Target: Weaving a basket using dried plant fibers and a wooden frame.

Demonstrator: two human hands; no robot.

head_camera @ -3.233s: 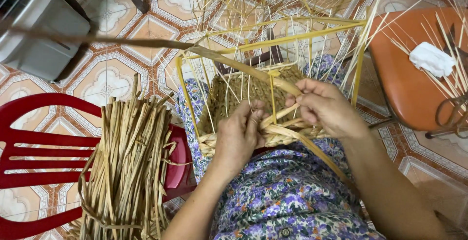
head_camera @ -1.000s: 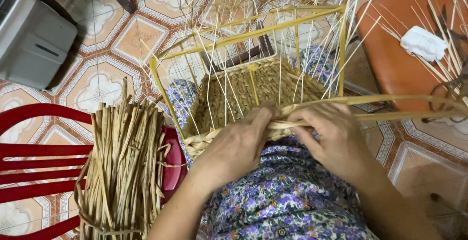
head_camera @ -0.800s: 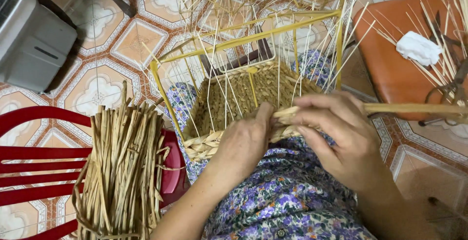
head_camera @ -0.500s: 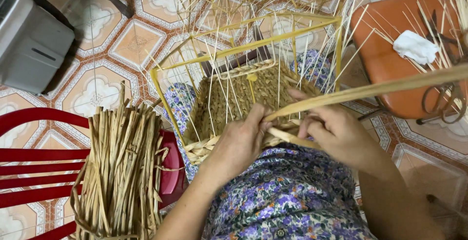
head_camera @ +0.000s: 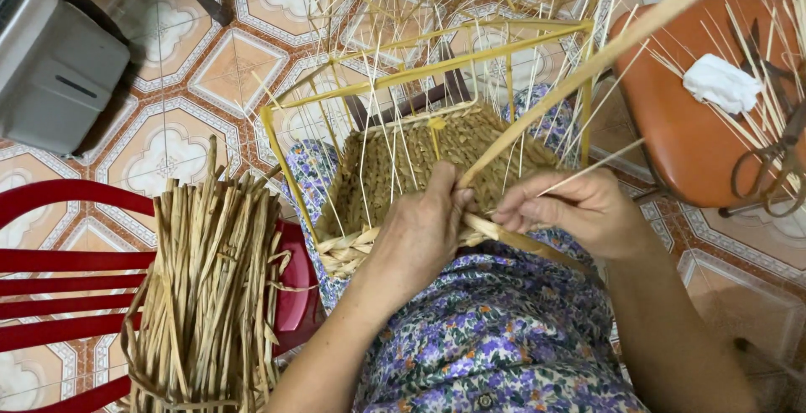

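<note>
One long flat reed strand (head_camera: 588, 65) running diagonally, from the basket rim on the lap up toward the upper right. Pinched at its lower end by left hand (head_camera: 416, 237) and right hand (head_camera: 579, 210), both closed on it, over one half-woven basket (head_camera: 420, 161). One reed bundle (head_camera: 206, 287) upright on one red chair (head_camera: 50, 262).

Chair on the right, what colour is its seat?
Orange seat, a white cloth lying on it; head view.
</note>
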